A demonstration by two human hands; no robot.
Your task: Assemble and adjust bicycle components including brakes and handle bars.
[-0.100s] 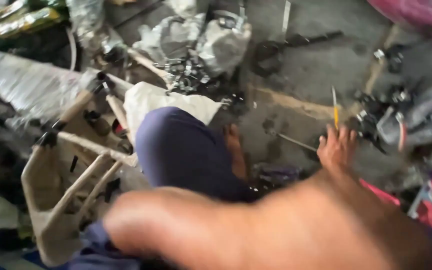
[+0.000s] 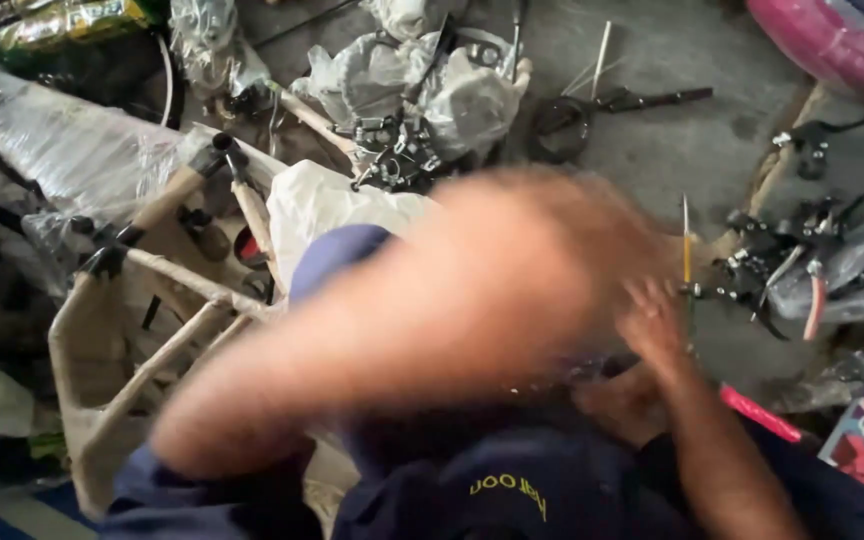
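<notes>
- Two hands: the right hand [image 2: 652,325] touches a thin yellow-handled screwdriver [image 2: 686,255], fingers loosely spread.
- The left hand [image 2: 542,250] is motion-blurred; its grip cannot be told.

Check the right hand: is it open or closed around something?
Open: the right hand has its fingers spread, beside the yellow-handled tool.

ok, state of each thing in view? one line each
left hand: motion-blurred, raised; grip unreadable
right hand: lowered near the floor, fingers spread, holding nothing clearly visible
yellow-handled screwdriver: lying on the floor, just above the right hand
white plastic bags: crumpled
pale wrapped frame: lying tilted on the floor
pink tube: lying at the top right
</notes>
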